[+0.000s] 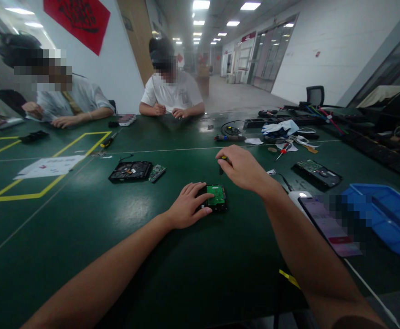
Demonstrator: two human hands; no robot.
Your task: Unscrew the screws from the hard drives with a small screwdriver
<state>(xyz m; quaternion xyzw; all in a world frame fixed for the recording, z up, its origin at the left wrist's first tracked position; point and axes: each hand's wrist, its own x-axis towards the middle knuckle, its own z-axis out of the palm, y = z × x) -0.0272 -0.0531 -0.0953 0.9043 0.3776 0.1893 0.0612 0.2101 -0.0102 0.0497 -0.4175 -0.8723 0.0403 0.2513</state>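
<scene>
A hard drive (223, 205) with its green circuit board (216, 195) facing up lies on the green table in front of me. My left hand (191, 205) holds it down, fingers over its left side and thumb along the near edge. The drive's left part is hidden under that hand. Above the far right of the board, my right hand (239, 168) is closed around a screwdriver (221, 168) with a black and yellow handle. The screwdriver points down towards the board; whether its tip sits in a screw I cannot tell.
Left lie an opened hard drive (131, 171) and a loose circuit board (157, 173). Right are another hard drive (317, 173), a phone (326, 224) and a blue tray (388, 214). Farther back lie an electric screwdriver (230, 138) and a red screwdriver (284, 150). Two people sit across the table.
</scene>
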